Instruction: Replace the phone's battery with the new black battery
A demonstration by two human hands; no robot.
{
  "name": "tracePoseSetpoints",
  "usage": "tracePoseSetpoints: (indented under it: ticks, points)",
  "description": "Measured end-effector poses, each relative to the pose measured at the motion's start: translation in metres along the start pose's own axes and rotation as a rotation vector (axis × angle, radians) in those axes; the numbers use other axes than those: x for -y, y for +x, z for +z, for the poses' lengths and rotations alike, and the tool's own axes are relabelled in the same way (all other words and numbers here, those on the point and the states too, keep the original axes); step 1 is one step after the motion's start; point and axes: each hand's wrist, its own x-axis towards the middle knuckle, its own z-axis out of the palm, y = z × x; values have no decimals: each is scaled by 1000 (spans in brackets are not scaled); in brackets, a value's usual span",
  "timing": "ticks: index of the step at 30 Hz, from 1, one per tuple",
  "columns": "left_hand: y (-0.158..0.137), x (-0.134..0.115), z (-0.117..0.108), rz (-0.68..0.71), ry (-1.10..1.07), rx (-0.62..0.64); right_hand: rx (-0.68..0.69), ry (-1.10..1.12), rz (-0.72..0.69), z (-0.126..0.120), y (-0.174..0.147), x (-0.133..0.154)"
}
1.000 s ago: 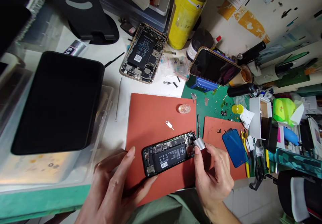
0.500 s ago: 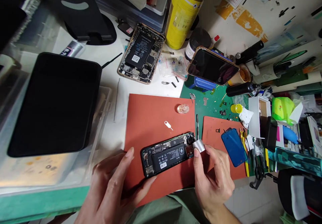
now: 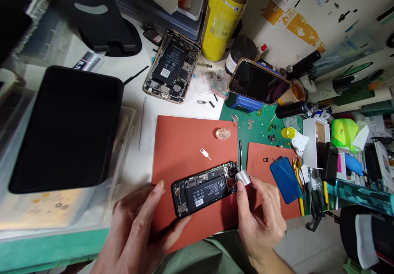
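Through the head camera, I watch an open phone (image 3: 205, 191) toward 6 o'clock over a red mat (image 3: 180, 142). My left hand (image 3: 134, 220), at its 8 o'clock, is spread, thumb by the near edge; contact I cannot tell. At 4 o'clock, my right hand (image 3: 261, 213) pinches a silver piece (image 3: 243, 177) at the phone's 3 o'clock end. A pin (image 3: 204, 153) lies at 12.

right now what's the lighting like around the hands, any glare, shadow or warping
Head view: the silver piece in the right hand shows a bright sheen; shadow darkens the larger red mat below the nearer phone; the top-left corner is very dark; the wide-angle look seems to stretch things near the edges.
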Motion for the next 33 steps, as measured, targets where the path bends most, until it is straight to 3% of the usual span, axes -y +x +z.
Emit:
tracePoseSetpoints:
  ticks: [3, 9, 14, 21, 27, 33]
  points:
    - [10, -5, -4, 43, 88, 62, -55, 122, 155, -6, 0, -2]
    - [23, -12, -3, 176, 193, 79, -189, 531, 848, -37, -4, -6]
    - [37, -15, 2, 211, 225, 113, 1, 942, 1157, -53, -24, 1]
    - [31, -25, 6, 195, 247, 129, 75, 1211, 1264, -35, -37, 18]
    - [-14, -60, 20, -5, 269, 131, 64, 1249, 1204, -31, -30, 14]
    - [-52, -100, 36, -196, 106, 112, 132, 1182, 1134, -30, -18, 2]
